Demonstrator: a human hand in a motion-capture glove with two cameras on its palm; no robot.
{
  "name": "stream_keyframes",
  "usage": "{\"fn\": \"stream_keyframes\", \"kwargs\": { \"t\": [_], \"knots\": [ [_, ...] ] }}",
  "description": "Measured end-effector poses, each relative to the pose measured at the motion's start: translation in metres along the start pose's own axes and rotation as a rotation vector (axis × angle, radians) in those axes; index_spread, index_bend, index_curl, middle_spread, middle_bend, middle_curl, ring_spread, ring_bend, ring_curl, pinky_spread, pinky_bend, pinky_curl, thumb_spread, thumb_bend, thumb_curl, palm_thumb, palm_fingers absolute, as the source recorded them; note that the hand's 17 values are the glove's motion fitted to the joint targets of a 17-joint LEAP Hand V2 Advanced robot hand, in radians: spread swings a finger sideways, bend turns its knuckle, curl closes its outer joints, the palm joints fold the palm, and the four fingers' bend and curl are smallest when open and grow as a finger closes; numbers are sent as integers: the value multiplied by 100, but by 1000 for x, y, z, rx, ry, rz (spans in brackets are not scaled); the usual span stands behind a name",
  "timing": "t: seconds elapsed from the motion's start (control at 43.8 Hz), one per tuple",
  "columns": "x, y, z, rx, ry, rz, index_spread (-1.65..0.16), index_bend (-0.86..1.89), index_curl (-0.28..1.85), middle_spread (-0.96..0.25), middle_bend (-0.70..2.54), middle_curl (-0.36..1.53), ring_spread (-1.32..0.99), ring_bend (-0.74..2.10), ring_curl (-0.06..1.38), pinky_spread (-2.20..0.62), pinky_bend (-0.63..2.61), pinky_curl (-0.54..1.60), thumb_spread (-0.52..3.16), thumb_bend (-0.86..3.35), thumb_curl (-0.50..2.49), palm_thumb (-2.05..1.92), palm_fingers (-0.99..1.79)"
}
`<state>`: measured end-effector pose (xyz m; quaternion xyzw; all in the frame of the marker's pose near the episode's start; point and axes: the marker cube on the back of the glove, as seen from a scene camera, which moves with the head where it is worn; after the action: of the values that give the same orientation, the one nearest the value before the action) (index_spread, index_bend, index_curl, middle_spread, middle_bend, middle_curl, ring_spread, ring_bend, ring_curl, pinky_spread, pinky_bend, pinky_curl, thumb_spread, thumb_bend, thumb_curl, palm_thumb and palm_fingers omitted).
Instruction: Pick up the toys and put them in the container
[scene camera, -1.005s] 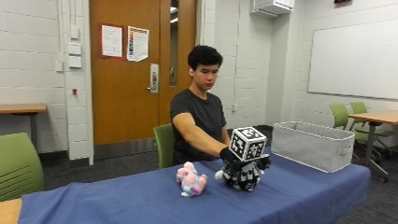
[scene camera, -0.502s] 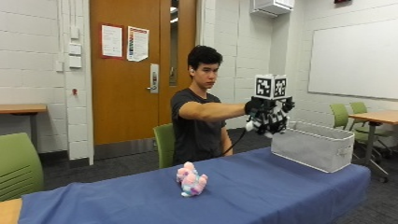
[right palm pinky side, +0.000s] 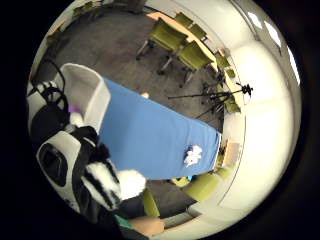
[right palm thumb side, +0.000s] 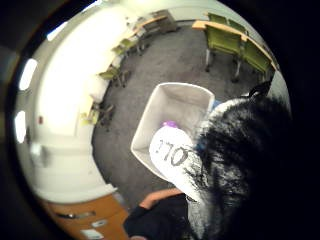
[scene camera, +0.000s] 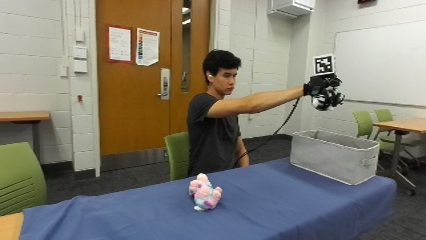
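Outside view: a person is sitting behind a desk (scene camera: 279, 200) covered in blue cloth, stretching the black-gloved right hand (scene camera: 322, 90) out at arm's length, high above a grey fabric rectangular container (scene camera: 334, 156) standing at the desk's far end. The hand's fingers are curling around a black-and-white fuzzy plush toy (scene camera: 327, 99), holding it in the air well above the container. A pink and white plush toy (scene camera: 205, 192) is lying on the blue cloth near the desk's middle, well apart from the container.

Little finger side palm view: the black-and-white fuzzy plush toy (right palm pinky side: 107, 182) is sitting close against the palm, the grey container (right palm pinky side: 90, 95) is showing beneath at the desk's end, and the pink and white toy (right palm pinky side: 193, 155) is lying far along the blue cloth.

Thumb side palm view: black fur (right palm thumb side: 245, 165) is filling one side, a white tag with printed characters is hanging over the open container (right palm thumb side: 170, 107), and something small and purple (right palm thumb side: 170, 123) is lying inside it.
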<state>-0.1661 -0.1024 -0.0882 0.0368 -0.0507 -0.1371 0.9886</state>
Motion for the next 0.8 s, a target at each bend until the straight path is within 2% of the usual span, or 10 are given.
{"fn": "stream_keyframes", "kwargs": {
  "t": [0.091,0.137,0.297,0.388,0.434,0.502,0.525,0.571,0.662,0.799],
  "knots": [
    [-46,-16,11,8,42,-58,-34,41,87,-35,89,63,-38,112,49,-40,77,36,68,12,89,52,117],
    [-41,-23,18,5,81,-61,-34,41,88,-35,89,63,-38,112,49,-41,76,36,68,12,90,51,117],
    [-17,-38,42,-18,-53,-151,-34,40,90,-35,89,64,-38,111,48,-40,77,36,68,11,95,51,116],
    [-17,-41,60,-81,-22,-95,-35,40,91,-35,89,64,-38,110,47,-40,77,36,68,11,98,51,116],
    [-11,-41,70,-149,28,-43,-35,41,92,-36,87,63,-39,104,45,-38,78,36,70,10,98,49,104],
    [0,-42,80,-215,88,46,-35,24,91,-30,64,58,-36,96,46,-29,95,44,90,-6,86,24,48],
    [2,-42,80,-214,86,66,-34,11,88,-25,53,56,-31,88,45,-25,104,47,91,-14,80,10,12],
    [2,-42,79,-194,60,78,-31,2,84,-17,46,54,-24,78,45,-20,116,52,89,-19,74,-8,-21],
    [-27,-32,76,-156,65,17,-31,0,66,-7,41,49,-17,64,34,-12,112,44,88,-16,64,-16,-22],
    [-30,-12,68,-112,209,-58,-30,6,56,-2,35,46,-11,57,28,-6,105,40,89,-14,53,-17,-19]
  ]
}}
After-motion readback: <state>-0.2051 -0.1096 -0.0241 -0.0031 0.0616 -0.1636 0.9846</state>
